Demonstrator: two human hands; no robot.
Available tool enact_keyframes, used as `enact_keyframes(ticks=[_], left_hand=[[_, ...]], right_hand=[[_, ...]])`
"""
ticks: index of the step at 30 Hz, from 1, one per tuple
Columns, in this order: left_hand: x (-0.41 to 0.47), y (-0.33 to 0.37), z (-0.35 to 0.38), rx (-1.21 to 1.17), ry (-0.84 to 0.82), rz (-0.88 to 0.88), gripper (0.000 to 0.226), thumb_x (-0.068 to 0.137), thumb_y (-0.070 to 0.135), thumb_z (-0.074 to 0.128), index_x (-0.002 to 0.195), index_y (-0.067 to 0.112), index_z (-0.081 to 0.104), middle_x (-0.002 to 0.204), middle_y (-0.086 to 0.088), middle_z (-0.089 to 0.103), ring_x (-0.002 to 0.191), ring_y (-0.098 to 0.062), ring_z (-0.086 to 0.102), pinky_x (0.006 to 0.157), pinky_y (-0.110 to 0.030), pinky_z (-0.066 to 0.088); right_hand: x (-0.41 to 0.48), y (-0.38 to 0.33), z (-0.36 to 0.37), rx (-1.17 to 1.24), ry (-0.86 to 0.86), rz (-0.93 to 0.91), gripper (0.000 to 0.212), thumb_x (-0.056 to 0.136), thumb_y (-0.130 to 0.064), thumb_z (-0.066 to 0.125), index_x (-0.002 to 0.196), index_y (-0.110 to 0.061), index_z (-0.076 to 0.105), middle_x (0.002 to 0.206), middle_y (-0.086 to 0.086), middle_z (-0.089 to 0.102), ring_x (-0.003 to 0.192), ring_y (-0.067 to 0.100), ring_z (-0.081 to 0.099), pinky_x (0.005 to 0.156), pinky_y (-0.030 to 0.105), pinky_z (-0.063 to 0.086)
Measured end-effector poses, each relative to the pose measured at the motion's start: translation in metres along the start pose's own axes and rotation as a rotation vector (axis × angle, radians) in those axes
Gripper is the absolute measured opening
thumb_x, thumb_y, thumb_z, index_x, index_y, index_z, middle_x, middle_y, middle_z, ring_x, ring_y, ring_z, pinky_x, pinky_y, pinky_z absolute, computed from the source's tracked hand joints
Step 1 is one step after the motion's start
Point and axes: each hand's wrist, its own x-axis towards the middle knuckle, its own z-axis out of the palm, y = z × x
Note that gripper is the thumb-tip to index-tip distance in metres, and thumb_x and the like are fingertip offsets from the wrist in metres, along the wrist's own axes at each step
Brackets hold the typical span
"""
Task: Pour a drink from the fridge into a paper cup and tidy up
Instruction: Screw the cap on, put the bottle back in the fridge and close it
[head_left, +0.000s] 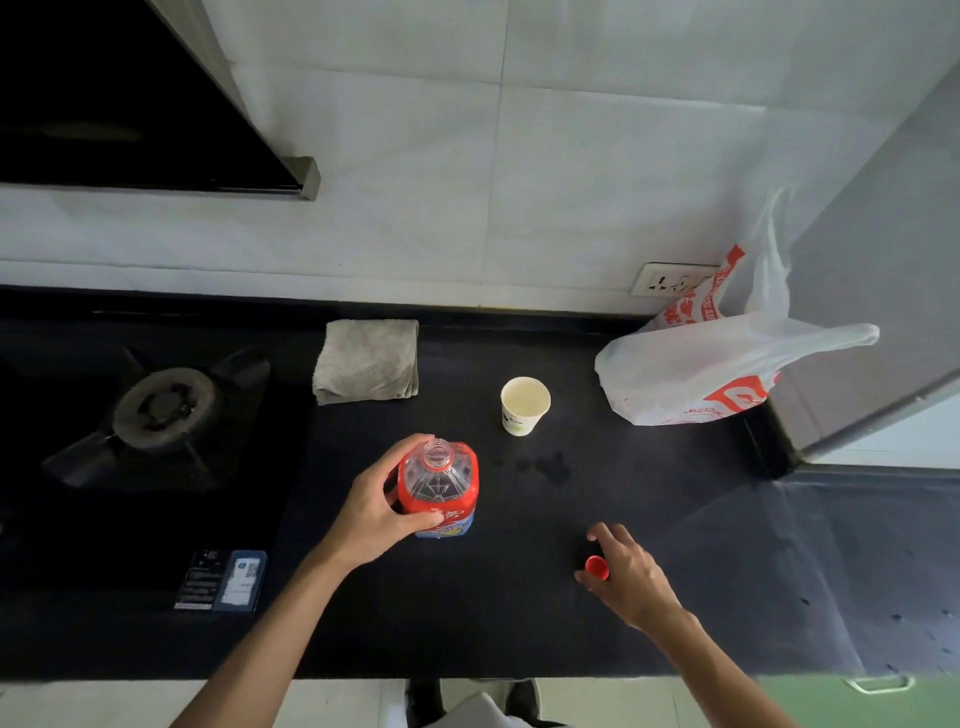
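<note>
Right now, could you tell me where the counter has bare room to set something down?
Free: between the cloth and the paper cup; also right of the right hand, before the plastic bag. Crowded: wet spots beside the bottle.

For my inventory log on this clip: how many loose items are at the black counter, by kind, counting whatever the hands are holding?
bottle: 1
bottle cap: 1
paper cup: 1
folded cloth: 1
plastic bag: 1
Total: 5
</note>
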Motion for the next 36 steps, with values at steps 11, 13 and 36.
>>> enact_keyframes(ticks=[11, 13, 36], left_hand=[[-0.002, 0.001, -0.001, 0.012, 0.016, 0.023, 0.087, 0.068, 0.006, 0.089, 0.134, 0.044, 0.045, 0.129, 0.029, 0.053, 0.126, -0.003, 0.053, 0.093, -0.032, 0.058], [-0.002, -0.001, -0.001, 0.005, 0.027, 0.029, 0.088, 0.067, 0.006, 0.089, 0.135, 0.041, 0.046, 0.133, 0.022, 0.054, 0.126, -0.005, 0.054, 0.093, -0.034, 0.058], [0.0, -0.006, -0.001, 0.0, 0.019, 0.039, 0.088, 0.069, 0.011, 0.088, 0.135, 0.047, 0.042, 0.133, 0.017, 0.055, 0.125, -0.004, 0.056, 0.097, -0.031, 0.056]], right_hand=[[0.01, -0.039, -0.028, 0.321, 0.183, -0.266, 0.016, 0.088, -0.009, 0.068, 0.103, -0.016, 0.071, 0.092, -0.003, 0.054, 0.073, 0.009, 0.06, 0.067, 0.013, 0.047], [0.011, -0.067, -0.054, 0.44, 0.228, -0.302, 0.019, 0.086, -0.007, 0.072, 0.103, -0.015, 0.072, 0.092, -0.003, 0.058, 0.081, 0.004, 0.062, 0.07, 0.008, 0.048], [0.025, -0.205, -0.153, 0.25, 0.137, -0.851, 0.016, 0.085, -0.013, 0.076, 0.1, -0.012, 0.072, 0.101, -0.004, 0.071, 0.094, 0.011, 0.064, 0.079, 0.028, 0.057]])
